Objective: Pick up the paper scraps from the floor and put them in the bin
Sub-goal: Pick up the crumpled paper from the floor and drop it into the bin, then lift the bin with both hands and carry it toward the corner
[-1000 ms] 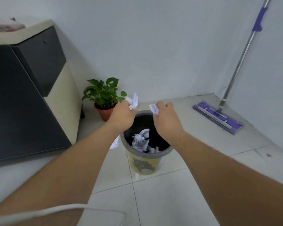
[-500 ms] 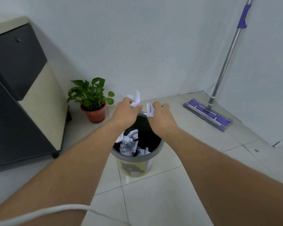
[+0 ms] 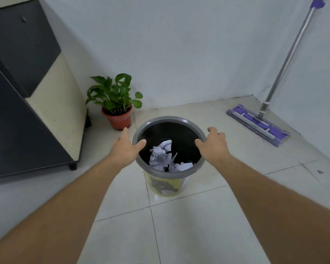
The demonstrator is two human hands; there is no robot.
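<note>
Plant pot [image 3: 120,119] at centre left, close behind my left hand [image 3: 126,147]. That hand is spread and empty, thumb over the bin [image 3: 169,169] rim at frame centre. Paper scraps [image 3: 163,156] sit inside the bin. My right hand [image 3: 213,143] is spread and empty at the opposite rim. Risk as I judge it: pulling back carelessly could snag the rim, tip the bin and spill scraps onto the floor [image 3: 179,235].

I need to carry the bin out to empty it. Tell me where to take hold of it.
Take the bin by its grey rim, one hand on each side, coming from above. It stands upright, and the rim flares wider than the yellow body, giving a ledge for the grip. The left hand and right hand are open at those sides.
</note>
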